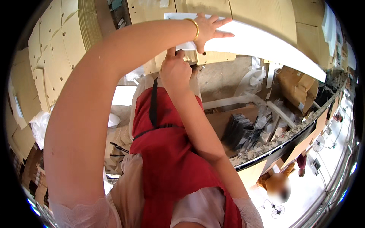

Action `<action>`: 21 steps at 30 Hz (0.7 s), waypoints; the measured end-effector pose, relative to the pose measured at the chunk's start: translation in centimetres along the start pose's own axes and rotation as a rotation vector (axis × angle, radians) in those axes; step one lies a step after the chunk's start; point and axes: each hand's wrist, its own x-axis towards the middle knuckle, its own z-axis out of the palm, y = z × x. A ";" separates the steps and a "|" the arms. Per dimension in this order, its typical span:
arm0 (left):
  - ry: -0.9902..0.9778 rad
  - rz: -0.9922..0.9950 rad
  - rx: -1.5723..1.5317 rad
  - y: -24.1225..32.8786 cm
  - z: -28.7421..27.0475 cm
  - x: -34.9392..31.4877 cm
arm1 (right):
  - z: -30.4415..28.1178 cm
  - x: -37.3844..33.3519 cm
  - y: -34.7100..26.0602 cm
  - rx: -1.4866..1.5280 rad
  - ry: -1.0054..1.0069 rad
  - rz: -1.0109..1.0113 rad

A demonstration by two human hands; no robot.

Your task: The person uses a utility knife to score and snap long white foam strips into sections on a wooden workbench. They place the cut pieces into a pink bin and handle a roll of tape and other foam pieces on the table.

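A long white panel (262, 45) lies across tan boards (205, 6) at the far side. My left arm reaches over from the left, a gold bangle at the wrist. With fingers spread, my left hand (207, 31) rests on or just over the panel's left part. Closer to me, my right hand (176, 71) is curled by the panel's near edge, below my left wrist. A small dark thing shows at its fingertips; what it is cannot be made out. My red apron (163, 140) hangs beneath my arms.
Tan boards with round holes (53, 57) stand stacked at the left. On the right are a crumpled cardboard box (296, 89), clear plastic wrap (253, 81) and a bundle of black packets (237, 131). Farther off at lower right are a person (278, 186) and standing fans (277, 211).
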 end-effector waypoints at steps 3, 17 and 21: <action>-0.020 -0.038 0.072 0.4 0.1 -0.2 | -0.5 -2.6 0.1 0.037 -0.120 0.010; 0.379 0.125 -0.156 -2.1 2.8 -0.7 | -18.8 -5.3 15.9 0.064 0.054 0.434; 0.192 0.035 -0.094 2.0 1.4 -0.1 | -7.5 14.5 25.7 0.138 0.533 0.345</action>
